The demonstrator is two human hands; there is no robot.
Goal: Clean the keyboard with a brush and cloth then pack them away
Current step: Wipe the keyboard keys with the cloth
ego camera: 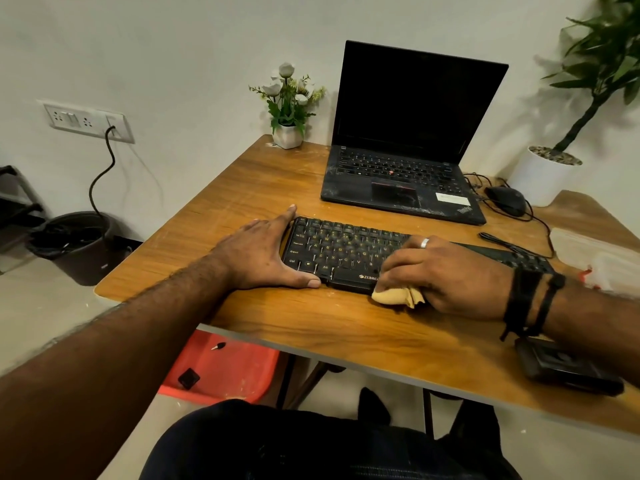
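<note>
While left hand (266, 252) braces keyboard (343, 251), right hand (446, 271) presses cloth (398, 296).

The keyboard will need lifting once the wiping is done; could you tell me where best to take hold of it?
Grip the keyboard by its two short ends, coming in from the left and right. It lies flat and long across the table, so the ends balance it. The left hand already braces the left end; the right hand, holding the cloth, covers the middle. I would mind the laptop close behind.
</note>
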